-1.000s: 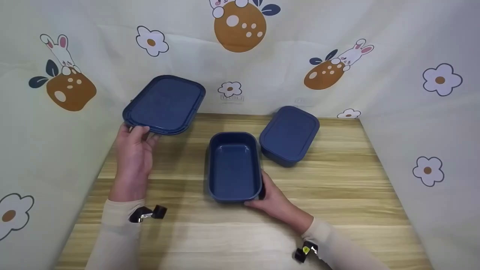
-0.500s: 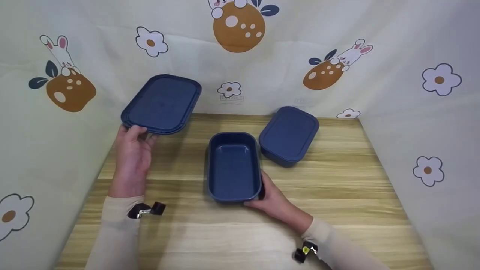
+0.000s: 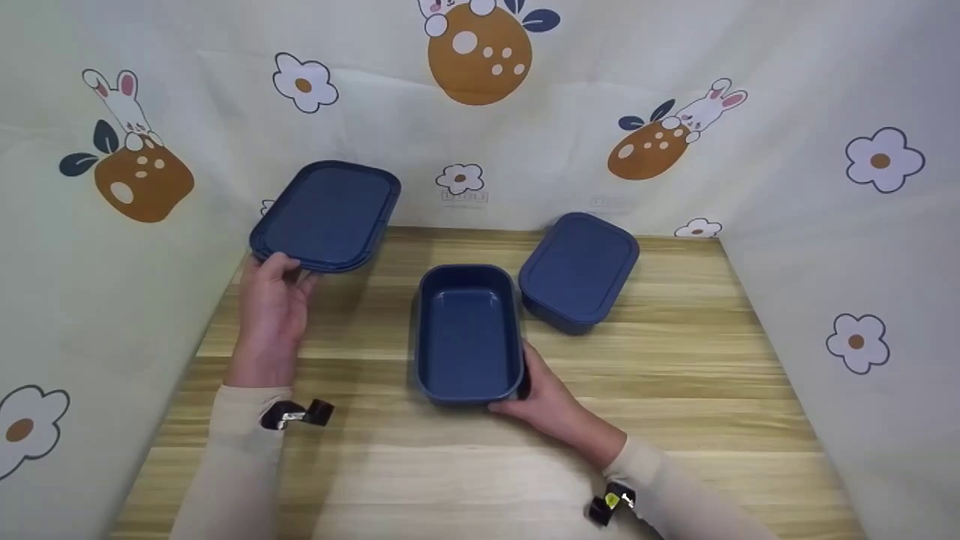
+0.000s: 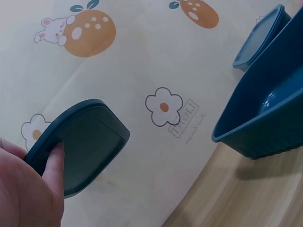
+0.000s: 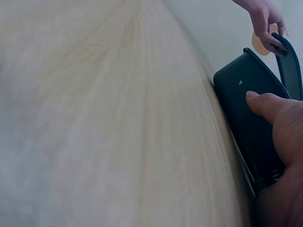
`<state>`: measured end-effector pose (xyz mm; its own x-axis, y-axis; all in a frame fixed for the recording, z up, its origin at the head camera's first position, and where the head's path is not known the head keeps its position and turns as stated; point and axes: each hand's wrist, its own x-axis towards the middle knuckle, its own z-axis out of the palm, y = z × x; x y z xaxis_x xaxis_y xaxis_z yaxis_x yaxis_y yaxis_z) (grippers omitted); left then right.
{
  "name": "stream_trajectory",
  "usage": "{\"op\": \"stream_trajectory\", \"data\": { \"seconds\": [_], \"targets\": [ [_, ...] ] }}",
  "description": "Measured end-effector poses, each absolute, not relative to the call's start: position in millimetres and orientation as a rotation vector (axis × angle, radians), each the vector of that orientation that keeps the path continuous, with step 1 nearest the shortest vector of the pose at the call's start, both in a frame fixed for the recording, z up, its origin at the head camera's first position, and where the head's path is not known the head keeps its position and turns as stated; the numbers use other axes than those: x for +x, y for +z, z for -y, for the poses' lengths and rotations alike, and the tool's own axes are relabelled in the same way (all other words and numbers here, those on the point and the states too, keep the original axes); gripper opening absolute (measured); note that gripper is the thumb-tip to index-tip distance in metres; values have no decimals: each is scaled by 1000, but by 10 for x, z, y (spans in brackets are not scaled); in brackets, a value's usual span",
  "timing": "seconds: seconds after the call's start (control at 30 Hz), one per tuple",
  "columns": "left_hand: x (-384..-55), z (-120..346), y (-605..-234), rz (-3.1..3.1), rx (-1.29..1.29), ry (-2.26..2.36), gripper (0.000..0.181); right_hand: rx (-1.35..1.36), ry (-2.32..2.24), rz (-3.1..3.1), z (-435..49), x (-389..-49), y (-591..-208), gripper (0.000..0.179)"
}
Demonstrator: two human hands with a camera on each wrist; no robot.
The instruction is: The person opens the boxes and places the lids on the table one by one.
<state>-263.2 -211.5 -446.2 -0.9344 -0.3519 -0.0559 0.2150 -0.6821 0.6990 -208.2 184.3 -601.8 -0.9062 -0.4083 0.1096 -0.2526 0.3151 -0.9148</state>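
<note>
In the head view my left hand [image 3: 274,307] pinches the near edge of a dark blue lid [image 3: 328,216], raised over the back left of the table. The left wrist view shows my thumb across the face of that lid [image 4: 92,146]. An open blue rectangular container [image 3: 471,337] sits mid-table with nothing inside. Around its near right corner my right hand [image 3: 555,397] is curled, thumb along the front wall; the right wrist view shows the thumb against the container [image 5: 241,109]. The other right fingers are mostly hidden behind the side wall.
A second blue container with its lid on [image 3: 579,274] stands just behind and right of the open one, angled. Pale cloth walls [image 3: 360,120] with rabbits and flowers enclose the wooden table [image 3: 675,375] at the back and sides.
My left hand with the lid drifts slightly left, then a little lower and back to the right, and the lid's tilt shifts slightly. The right hand and both containers stay in place.
</note>
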Motion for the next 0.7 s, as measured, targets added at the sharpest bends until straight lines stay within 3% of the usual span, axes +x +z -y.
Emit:
{"op": "stream_trajectory", "data": {
  "seconds": [0.27, 0.7],
  "targets": [
    [-2718, 2114, -4531, 973, 393, -2694, 55, -613, -1654, -2428, -1840, -2090, -6017, 120],
    [-2813, 2164, -4692, 988, 588, -2744, 76, -634, -1692, -2407, -1834, -2069, -6000, 120]
  ]
}}
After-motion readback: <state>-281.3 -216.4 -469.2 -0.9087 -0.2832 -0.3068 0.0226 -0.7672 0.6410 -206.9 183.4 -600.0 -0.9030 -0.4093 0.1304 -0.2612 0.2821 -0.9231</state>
